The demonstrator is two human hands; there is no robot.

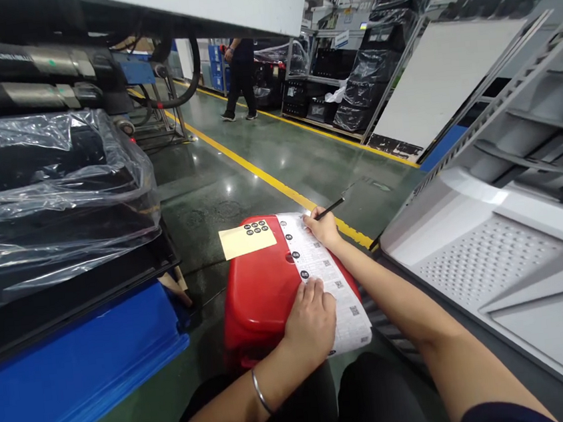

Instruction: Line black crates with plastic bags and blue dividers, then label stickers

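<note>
A long white printed sheet (345, 308) with small code squares and round black stickers along its left side lies over the right part of a red plastic stool (259, 287). My left hand (311, 318) rests flat on the sheet near its lower end, fingers stretched out. At the far end, my right hand (322, 228) is closed around a thin black pen (331, 207), its side on the paper; the pen's tip is hidden by the hand. Left of the sheet lies a yellow backing sheet (245, 244) with several round black stickers.
Plastic-wrapped black parts (50, 208) stand at left above a blue sheet (87, 372). A large light-grey moulded panel (519, 266) is close at right. A person (241, 74) walks beyond the yellow floor line (251, 168), near racks (319, 93) of black parts.
</note>
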